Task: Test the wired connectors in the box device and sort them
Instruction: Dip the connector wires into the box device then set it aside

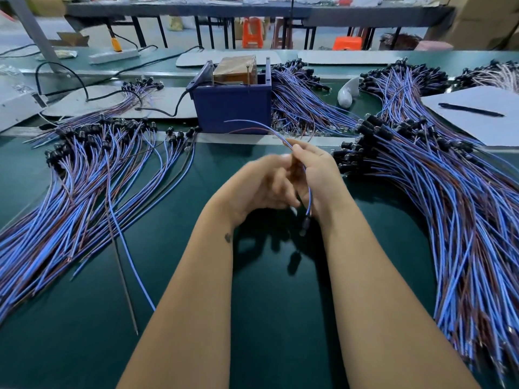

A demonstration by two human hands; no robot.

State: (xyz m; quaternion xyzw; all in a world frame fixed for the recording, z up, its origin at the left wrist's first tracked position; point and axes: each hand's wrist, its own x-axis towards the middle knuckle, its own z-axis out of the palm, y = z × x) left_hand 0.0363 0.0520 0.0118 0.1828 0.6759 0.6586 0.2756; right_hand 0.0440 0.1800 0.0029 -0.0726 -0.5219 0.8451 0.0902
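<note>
The grip of the right hand (pixel 317 175) was closed on one wired connector (pixel 308 197), its black plug hanging down and its bare ends pointing to 11 o'clock, toward the blue box device (pixel 233 108). The left hand (pixel 261 183) was blurred; whether it held the wire I could not tell. This looked like readying a piece for test. Next, the ends would need guiding into the box at 12 o'clock on the surface (pixel 252 304).
</note>
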